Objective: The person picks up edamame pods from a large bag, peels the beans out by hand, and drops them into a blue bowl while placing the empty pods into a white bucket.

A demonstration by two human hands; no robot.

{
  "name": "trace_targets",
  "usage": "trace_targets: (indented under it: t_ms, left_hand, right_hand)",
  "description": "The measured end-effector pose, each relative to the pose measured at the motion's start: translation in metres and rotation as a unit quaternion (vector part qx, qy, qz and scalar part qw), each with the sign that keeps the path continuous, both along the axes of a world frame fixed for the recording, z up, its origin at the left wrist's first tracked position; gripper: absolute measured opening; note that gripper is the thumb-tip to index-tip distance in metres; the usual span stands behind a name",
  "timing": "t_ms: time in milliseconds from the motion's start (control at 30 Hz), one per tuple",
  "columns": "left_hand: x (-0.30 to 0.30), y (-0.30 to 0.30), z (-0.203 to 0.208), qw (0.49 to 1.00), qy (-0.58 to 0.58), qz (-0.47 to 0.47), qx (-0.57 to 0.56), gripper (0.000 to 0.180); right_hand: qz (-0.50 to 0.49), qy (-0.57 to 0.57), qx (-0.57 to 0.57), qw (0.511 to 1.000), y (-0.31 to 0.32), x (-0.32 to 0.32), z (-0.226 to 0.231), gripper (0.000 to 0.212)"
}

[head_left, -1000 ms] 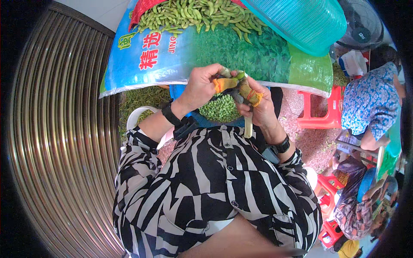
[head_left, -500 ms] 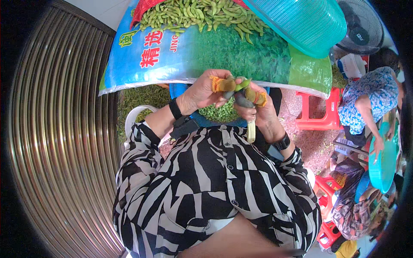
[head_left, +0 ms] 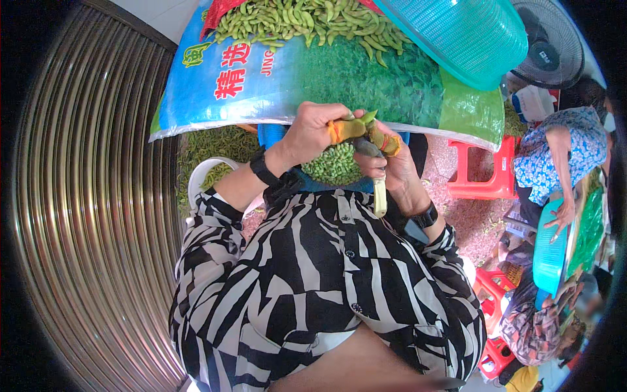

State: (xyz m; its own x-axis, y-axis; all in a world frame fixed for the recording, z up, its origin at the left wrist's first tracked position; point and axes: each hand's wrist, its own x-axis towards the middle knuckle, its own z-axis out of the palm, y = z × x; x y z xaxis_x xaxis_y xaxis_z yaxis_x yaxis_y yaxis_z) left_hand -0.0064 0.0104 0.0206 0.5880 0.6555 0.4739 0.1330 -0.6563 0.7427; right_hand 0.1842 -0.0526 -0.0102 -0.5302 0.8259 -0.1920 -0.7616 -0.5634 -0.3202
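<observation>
My left hand (head_left: 320, 130) and my right hand (head_left: 394, 162) meet in front of my chest, with stained finger covers edged in orange on some fingers. Between the fingertips a green bean pod (head_left: 369, 117) pokes out, pinched by the left fingers and touching the right ones. My right hand is closed around a tool with a cream handle (head_left: 379, 196), which points down toward me; its working end is hidden in the fingers. Just below the hands, shelled green beans (head_left: 333, 163) fill a blue container (head_left: 307, 183) at my lap.
Ahead, a printed sack (head_left: 274, 85) covers a surface and bears heaped bean pods (head_left: 294, 23) and a teal basket (head_left: 457, 39). A white bucket (head_left: 196, 183) stands at left, near a ribbed metal shutter (head_left: 98, 196). At right are a red stool (head_left: 480, 166), a fan (head_left: 545, 49) and co-workers.
My left hand has turned slightly and its fingers have closed in over the pod, so less of it shows. At right, a co-worker's arm and teal basket have shifted.
</observation>
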Motion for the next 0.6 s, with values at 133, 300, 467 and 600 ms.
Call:
trace_targets:
  t_ms: [133,300,467,600]
  left_hand:
    - [0.003,-0.008,0.001,0.938,-0.069,0.008,-0.339,0.010]
    - [0.007,-0.010,-0.013,0.924,-0.057,-0.012,-0.378,0.021]
    - [0.003,-0.014,-0.010,0.994,0.064,0.010,-0.085,0.025]
    - [0.005,-0.019,-0.016,0.999,0.040,0.001,-0.037,0.023]
  right_hand:
    - [-0.044,-0.055,0.065,0.995,0.001,-0.001,0.005,0.037]
    - [-0.131,-0.349,0.187,0.909,0.003,0.003,-0.003,0.033]
    - [-0.225,-0.498,0.257,0.797,0.002,-0.006,0.015,0.044]
    - [-0.147,-0.620,0.374,0.674,0.011,0.009,0.002,0.049]
